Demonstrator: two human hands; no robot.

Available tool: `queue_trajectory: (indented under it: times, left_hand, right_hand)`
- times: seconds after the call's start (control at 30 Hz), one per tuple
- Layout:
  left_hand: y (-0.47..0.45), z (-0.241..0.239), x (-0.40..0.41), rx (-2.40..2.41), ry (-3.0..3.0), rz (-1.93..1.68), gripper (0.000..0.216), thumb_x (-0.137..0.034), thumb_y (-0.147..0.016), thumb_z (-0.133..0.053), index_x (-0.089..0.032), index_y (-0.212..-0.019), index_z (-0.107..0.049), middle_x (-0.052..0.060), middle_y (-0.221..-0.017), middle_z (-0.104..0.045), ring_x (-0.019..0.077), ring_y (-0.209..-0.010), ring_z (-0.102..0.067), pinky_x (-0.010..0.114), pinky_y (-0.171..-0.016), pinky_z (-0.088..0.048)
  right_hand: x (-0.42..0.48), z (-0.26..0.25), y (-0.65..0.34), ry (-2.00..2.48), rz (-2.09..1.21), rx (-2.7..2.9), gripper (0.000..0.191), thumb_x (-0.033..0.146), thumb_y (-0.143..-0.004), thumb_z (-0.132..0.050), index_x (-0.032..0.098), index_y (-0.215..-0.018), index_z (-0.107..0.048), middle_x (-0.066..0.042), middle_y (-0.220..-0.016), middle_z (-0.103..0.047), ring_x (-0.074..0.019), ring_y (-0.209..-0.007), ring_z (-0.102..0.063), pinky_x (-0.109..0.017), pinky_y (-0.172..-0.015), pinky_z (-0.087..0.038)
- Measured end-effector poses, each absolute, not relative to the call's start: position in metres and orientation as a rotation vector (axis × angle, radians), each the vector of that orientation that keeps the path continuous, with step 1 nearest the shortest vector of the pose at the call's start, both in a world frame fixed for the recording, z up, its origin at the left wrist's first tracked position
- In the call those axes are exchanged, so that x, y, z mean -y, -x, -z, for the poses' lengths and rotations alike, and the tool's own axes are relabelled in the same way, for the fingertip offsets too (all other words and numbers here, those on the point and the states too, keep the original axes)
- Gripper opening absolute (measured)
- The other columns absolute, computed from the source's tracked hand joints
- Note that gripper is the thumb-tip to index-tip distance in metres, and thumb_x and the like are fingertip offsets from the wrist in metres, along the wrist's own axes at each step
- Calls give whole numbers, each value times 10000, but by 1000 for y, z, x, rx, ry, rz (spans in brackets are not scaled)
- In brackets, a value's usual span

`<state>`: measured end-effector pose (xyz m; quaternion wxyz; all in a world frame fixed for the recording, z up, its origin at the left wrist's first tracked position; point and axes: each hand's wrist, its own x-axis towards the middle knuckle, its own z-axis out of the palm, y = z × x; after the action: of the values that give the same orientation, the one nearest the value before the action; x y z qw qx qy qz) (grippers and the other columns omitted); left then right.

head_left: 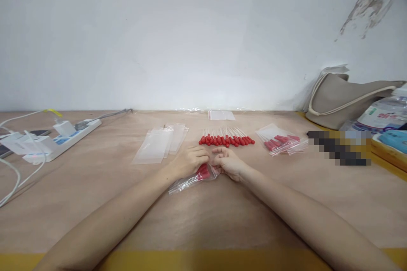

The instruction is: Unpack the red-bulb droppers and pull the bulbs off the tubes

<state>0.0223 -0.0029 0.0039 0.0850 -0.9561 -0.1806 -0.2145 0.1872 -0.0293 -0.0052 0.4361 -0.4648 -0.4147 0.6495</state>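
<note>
A clear zip-lock bag (187, 183) with red-tipped sticks (203, 172) inside lies at the middle of the table, slanting under my hands. My left hand (190, 161) closes over the bag's upper side, its fingertips curled down on it. At the bag's right end, my right hand (229, 163) pinches the plastic, with its index finger partly extended. Just beyond both hands is a row of white sticks with red tips (227, 139), tips toward me. My fingers partly hide the bag's far end.
Several flat clear bags (152, 147) overlap on the left. Filled bags (281, 140) with red-tipped sticks lie right, beside a pixelated dark object (338, 148). A white power strip (63, 144) with cables stands far left. A grey bag (346, 97) and a bottle (383, 112) are far right.
</note>
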Motion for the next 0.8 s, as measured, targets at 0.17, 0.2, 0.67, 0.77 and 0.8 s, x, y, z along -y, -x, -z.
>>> queue_trajectory:
  times: [0.17, 0.2, 0.67, 0.77, 0.8]
  left_hand:
    - [-25, -8, 8, 443, 2779, 579, 297, -139, -896, -326, -184, -777, -595, 7, -853, -662, 137, -927, -563, 341, -956, -342]
    - [-24, -9, 8, 438, 2783, 564, 298, -141, -897, -326, -186, -774, -593, 4, -865, -663, 136, -933, -565, 342, -966, -336]
    - [-10, -10, 29, 1099, 3037, 680, 505, -314, -839, -480, -189, -1298, -311, 121, -1200, -512, 225, -1054, -522, 363, -854, -448]
    - [-1, -4, 44, 1158, 3140, 615, 689, -410, -783, -548, -187, -1345, -218, 147, -1242, -475, 263, -1073, -512, 391, -855, -445]
    - [1, -2, 47, 1152, 3154, 635, 698, -407, -781, -553, -187, -1347, -209, 149, -1262, -458, 266, -1097, -495, 400, -874, -433]
  right_hand:
    - [31, 11, -178, 1250, -1416, 1111, 435, 61, -514, -546, 207, -879, -360, 145, -424, -414, -74, -321, -399, -194, -350, -341]
    - [31, 13, -177, 1276, -1350, 1127, 424, 69, -517, -551, 211, -868, -359, 148, -422, -397, -72, -322, -390, -191, -348, -334]
    - [24, 22, -202, 1200, -1140, 1748, 165, 164, -641, -549, 166, -746, -676, -2, -651, -655, -121, -547, -543, -232, -520, -414]
    - [22, 18, -208, 1101, -1214, 1885, 193, 250, -678, -571, 163, -802, -690, -17, -790, -679, -138, -658, -571, -253, -620, -432]
    - [21, 17, -210, 1084, -1242, 1907, 211, 280, -680, -584, 159, -818, -689, -16, -799, -677, -137, -665, -567, -252, -630, -428]
